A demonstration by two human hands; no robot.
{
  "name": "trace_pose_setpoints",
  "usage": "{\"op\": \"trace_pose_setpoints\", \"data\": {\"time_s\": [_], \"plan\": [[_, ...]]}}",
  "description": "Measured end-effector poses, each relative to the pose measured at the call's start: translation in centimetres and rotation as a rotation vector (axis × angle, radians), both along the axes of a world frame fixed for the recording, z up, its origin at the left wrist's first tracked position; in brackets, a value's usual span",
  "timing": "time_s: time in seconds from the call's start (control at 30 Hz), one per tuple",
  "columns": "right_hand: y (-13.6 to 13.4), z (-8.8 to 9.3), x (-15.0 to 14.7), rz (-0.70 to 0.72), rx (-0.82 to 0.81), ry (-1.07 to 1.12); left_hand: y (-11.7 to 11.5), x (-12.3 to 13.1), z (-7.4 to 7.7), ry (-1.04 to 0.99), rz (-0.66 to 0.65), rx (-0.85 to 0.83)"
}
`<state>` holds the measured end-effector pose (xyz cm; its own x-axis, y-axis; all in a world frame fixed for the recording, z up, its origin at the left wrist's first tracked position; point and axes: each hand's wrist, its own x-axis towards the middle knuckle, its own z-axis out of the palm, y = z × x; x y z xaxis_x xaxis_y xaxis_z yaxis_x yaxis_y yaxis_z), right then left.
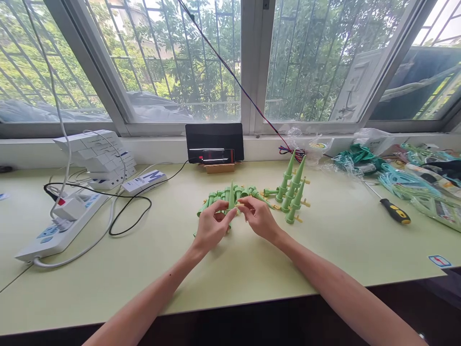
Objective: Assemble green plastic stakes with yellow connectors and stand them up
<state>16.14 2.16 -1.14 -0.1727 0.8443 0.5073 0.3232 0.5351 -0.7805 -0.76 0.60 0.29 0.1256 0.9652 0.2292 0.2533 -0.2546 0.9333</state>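
Note:
My left hand (pixel 212 228) is closed around a green plastic watering spike (pixel 231 196), its pointed tip up. The fingers of my right hand (pixel 258 216) pinch a small yellow valve piece (pixel 237 206) at the spike's side, and the two hands nearly touch. Whether the valve piece is seated in the spike is hidden by the fingertips. Behind my hands lies a heap of green spike parts (pixel 212 197), partly covered by my left hand. To the right, several spikes with yellow valves (pixel 296 185) stand upright in rows.
A tablet (pixel 214 139) with a phone (pixel 218 156) before it leans by the window. At left are a power strip (pixel 61 230), a black cable (pixel 147 211) and stacked white boxes (pixel 104 158). A screwdriver (pixel 395 211) and bagged items (pixel 406 182) lie at right.

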Motion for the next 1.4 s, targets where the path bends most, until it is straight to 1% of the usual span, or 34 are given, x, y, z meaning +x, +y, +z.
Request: {"op": "trace_pose_setpoints", "data": {"time_s": [0.1, 0.27, 0.37, 0.5, 0.57, 0.67, 0.77, 0.87, 1.13, 1.4], "plan": [[0.1, 0.0, 0.2, 0.017, 0.006, -0.031, -0.1, 0.1, 0.2, 0.000, -0.014, -0.001], [-0.1, 0.1, 0.3, 0.049, -0.030, -0.048, -0.1, 0.1, 0.4, -0.012, -0.033, -0.016], [0.0, -0.1, 0.2, 0.077, -0.103, 0.002, 0.0, 0.0, 0.3, -0.031, -0.045, -0.023], [0.4, -0.6, 0.1, 0.190, -0.246, 0.135, -0.1, 0.0, 0.2, 0.002, -0.034, -0.003], [0.5, -0.7, 0.0, 0.212, -0.263, 0.155, -0.2, 0.0, 0.2, 0.038, -0.021, 0.025], [0.2, -0.4, -0.1, 0.161, -0.213, 0.125, -0.4, 0.1, 0.5, 0.059, -0.006, 0.048], [-0.1, 0.0, -0.1, 0.102, -0.159, 0.108, -0.4, 0.3, 0.9, 0.043, 0.016, 0.006], [-0.3, 0.3, 0.0, 0.080, -0.122, 0.082, -0.3, 0.4, 1.2, 0.013, 0.029, -0.018], [-0.4, 0.5, -0.1, 0.043, -0.068, 0.045, -0.1, 0.4, 1.0, -0.136, 0.070, -0.056], [-0.2, 0.2, 0.0, 0.008, -0.057, 0.046, -0.1, 0.2, 0.9, -0.172, 0.033, -0.095]]}}
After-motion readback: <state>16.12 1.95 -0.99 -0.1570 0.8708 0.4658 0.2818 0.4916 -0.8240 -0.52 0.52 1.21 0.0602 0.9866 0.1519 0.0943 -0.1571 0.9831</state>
